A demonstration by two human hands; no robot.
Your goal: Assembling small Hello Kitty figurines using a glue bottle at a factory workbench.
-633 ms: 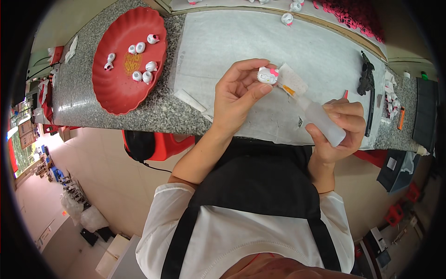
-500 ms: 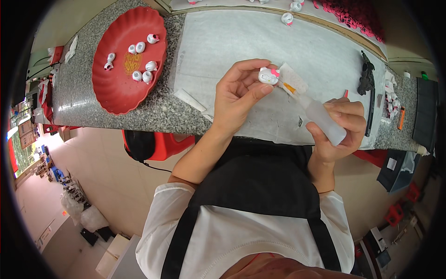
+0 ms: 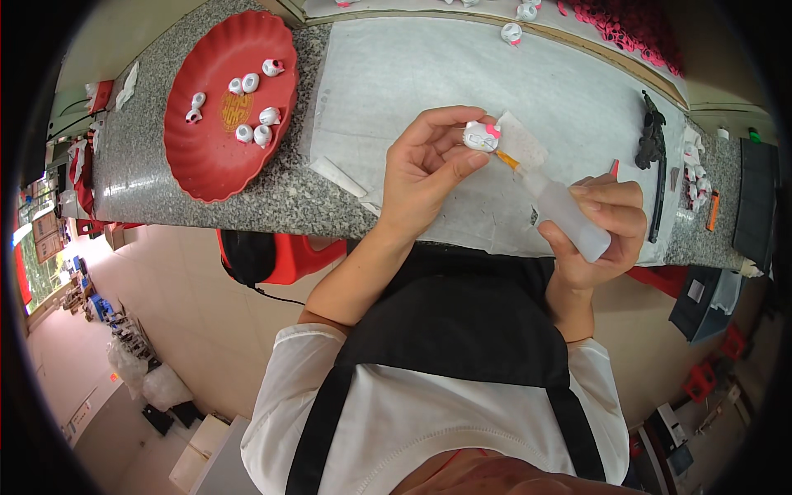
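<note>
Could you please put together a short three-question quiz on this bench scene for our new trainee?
1. True or false: the left hand holds a small white figure with a pink bow.
2. The squeeze bottle in the right hand has its orange tip: A) at the figure, B) over the red plate, C) pointing at the floor?
3. What lies on the red plate?

Key: 1 true. 2 A. 3 Several small white pieces like the held figure.
</note>
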